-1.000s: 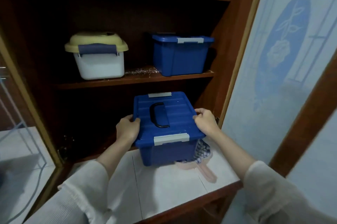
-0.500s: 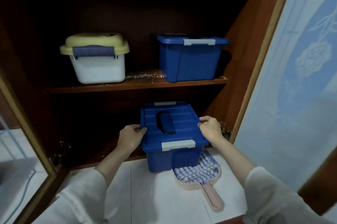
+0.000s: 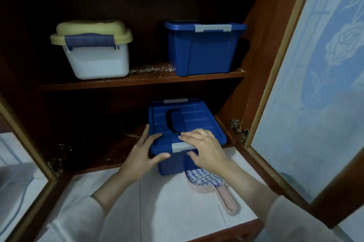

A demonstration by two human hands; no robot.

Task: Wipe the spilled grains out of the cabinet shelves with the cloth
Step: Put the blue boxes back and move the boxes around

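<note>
Box (image 3: 197, 119) is now shoved further in, left hand (image 3: 141, 155) gripping its corner, right hand (image 3: 204, 147) flat on top I think, so the cloth (image 3: 202, 177) is free to grab.

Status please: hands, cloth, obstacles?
Left hand grips lower blue box, right hand rests on it. Checked cloth untouched in pink dustpan. Grains on upper shelf.
</note>
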